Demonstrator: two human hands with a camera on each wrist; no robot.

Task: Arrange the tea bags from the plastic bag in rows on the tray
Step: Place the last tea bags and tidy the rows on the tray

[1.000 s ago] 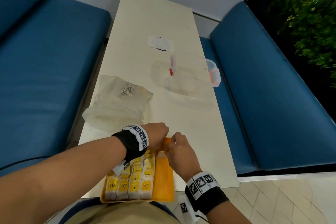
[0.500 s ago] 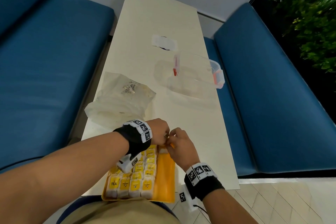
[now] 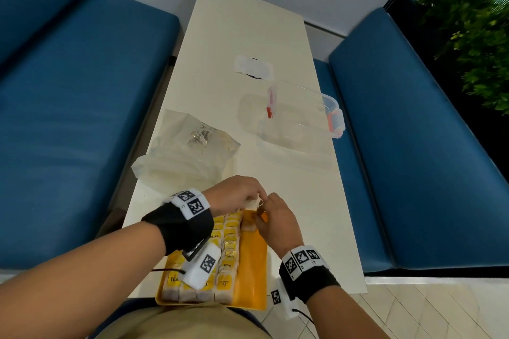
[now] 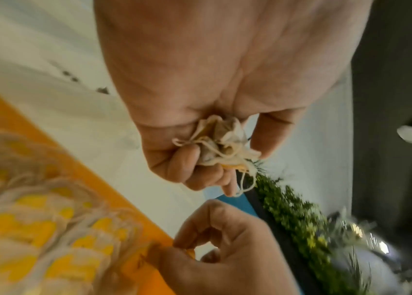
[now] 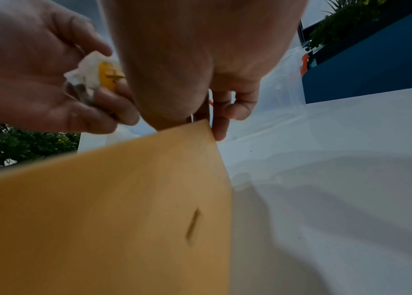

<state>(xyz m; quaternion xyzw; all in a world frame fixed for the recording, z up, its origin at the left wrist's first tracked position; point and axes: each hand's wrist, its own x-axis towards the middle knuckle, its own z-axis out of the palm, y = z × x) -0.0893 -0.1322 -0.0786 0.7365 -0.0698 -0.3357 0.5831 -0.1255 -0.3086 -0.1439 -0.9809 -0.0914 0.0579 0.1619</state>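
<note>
Left hand (image 4: 215, 111): fingers curled round bunched tea bags (image 4: 221, 142), above the tray's far end
Right hand (image 3: 275, 221): pinching something small at the tray (image 3: 252, 270); cannot tell what
Plastic bag (image 3: 187, 151): on table; beyond tray

Left hand (image 4: 200, 83): filling the top of the view, its fingers curling round a crumpled tea bag (image 4: 219, 145)
Tea bag: bunching in the grip, white string looping round it and dangling below
Right hand (image 4: 227, 251): sitting at the bottom, fingertips pinching together at the far edge of the tray (image 4: 104, 191)
Tray: orange, lying on the white table (image 4: 48, 65), rows of tea bags (image 4: 35, 249) with yellow tags blurring at lower left
Plant (image 4: 298, 217): showing green at right
</note>
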